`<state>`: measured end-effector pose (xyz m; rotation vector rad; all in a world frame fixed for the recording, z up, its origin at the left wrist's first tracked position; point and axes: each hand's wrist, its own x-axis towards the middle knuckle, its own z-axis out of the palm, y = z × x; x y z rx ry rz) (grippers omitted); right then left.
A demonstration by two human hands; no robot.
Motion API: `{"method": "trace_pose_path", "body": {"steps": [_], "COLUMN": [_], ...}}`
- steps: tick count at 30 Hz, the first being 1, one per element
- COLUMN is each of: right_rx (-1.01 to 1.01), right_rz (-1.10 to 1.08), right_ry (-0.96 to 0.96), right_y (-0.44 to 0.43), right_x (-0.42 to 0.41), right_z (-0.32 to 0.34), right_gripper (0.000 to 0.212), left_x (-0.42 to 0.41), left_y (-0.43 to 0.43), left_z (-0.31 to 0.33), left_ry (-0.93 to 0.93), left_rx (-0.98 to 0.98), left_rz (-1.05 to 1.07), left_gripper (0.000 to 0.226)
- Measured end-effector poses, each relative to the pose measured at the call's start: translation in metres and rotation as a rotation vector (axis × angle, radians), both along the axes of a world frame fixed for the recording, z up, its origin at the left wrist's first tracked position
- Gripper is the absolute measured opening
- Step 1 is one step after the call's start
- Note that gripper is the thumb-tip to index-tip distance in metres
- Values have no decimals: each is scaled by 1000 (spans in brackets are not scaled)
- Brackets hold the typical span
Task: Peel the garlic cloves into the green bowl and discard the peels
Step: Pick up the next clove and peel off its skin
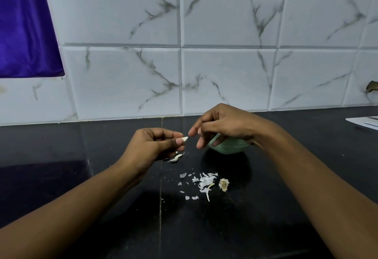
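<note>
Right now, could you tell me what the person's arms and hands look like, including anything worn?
Both forearms are bare to the frame edge, with no sleeves showing. The left hand and right hand wear no gloves; no rings, watch or bracelets show. Fingernails look short and unpainted.

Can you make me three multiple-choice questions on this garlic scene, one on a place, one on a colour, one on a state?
1. Where does the pile of peels lie?
A. in the bowl
B. on the counter, nearer the camera than the bowl
C. on the wall tiles

2. What colour is the bowl?
A. green
B. red
C. yellow

3. What is the left hand doing?
A. lying flat on the counter
B. pinching a clove
C. gripping the bowl

Answers: 1 B, the scraps sit on the dark counter in front of the bowl. 2 A, its wall shows pale green under the right hand. 3 B, the clove's white tip pokes out between thumb and finger.
</note>
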<state>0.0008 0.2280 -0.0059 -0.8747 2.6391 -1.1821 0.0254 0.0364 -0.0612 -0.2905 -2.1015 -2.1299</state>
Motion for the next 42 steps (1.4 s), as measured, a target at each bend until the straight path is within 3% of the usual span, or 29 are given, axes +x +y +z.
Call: {"method": "trace_pose_path", "body": {"steps": [4,8,18,30,42], "right_rx": [12,22,-67,-38,-100], "right_rz": [66,167,217,243,265], "right_ry": [352,474,442,477,473], "right_y": [-4,-9,-9,-7,-8], "right_x": [-4,-6,-8,-9,-4], "right_z": [-4,-9,-13,-13,-11], "right_gripper": [14,17,16,12,14], "left_x": [1,3,5,4,4], "left_y": [0,0,1,0,1], "left_z": [1,5,8,7,8], "left_ry": [9,28,-73,-112,-137], "left_rx": [9,8,119,105,156], "left_rz": [-7,-23,-96,-161,-187], "left_gripper": [10,10,17,23,17]}}
